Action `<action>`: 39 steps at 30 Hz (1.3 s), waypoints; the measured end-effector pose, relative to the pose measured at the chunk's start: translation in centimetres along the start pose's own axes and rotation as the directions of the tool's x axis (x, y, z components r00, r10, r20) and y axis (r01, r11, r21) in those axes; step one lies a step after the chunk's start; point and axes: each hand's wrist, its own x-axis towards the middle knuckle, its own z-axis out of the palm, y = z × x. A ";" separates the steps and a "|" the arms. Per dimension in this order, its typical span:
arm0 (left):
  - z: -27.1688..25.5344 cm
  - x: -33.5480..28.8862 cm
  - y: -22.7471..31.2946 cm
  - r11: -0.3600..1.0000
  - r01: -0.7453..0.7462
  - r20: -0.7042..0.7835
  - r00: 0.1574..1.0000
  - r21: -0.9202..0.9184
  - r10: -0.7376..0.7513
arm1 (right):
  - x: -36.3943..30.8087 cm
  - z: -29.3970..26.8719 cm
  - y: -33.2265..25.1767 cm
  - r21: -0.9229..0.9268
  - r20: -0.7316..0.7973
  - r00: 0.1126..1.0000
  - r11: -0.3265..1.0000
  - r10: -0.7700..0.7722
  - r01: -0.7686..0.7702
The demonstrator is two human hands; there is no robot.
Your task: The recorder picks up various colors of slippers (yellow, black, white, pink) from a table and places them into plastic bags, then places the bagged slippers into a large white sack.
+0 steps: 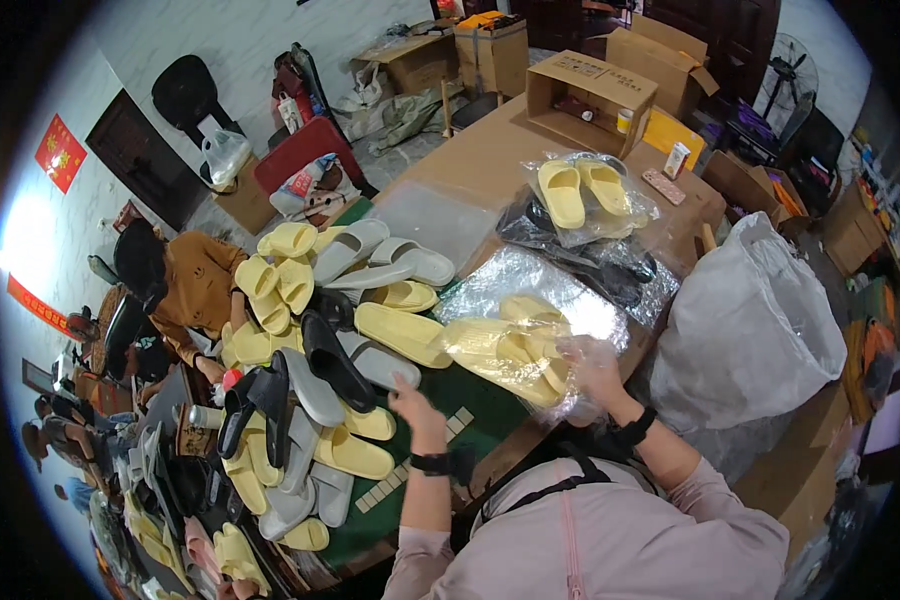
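Note:
My right hand [594,372], somewhat blurred, grips the near right end of a clear plastic bag with yellow slippers [515,352] inside. The bag lies over a stack of shiny clear bags [542,284]. My left hand [416,408] is at the near end of a grey slipper [366,360], a finger stretched out toward it and nothing visibly held; whether it touches the slipper I cannot tell. A loose yellow slipper [400,333] lies just beyond, and a black slipper [335,360] rests left of the grey one. Loose yellow, grey and black slippers spread leftward in a heap.
Bagged yellow slippers [582,192] lie on bagged black ones [625,272] at the far right. An open carton [590,98] stands behind them. A large white sack [745,315] stands on my right. Across the heap, a person in a brown top [198,285] reaches toward the slippers.

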 end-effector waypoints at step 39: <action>5.4 -10.3 -5.3 0.934 0.299 0.770 0.541 0.198 -0.337 | -10.9 -12.5 -6.7 -0.454 -0.319 0.945 0.864 0.068 -0.215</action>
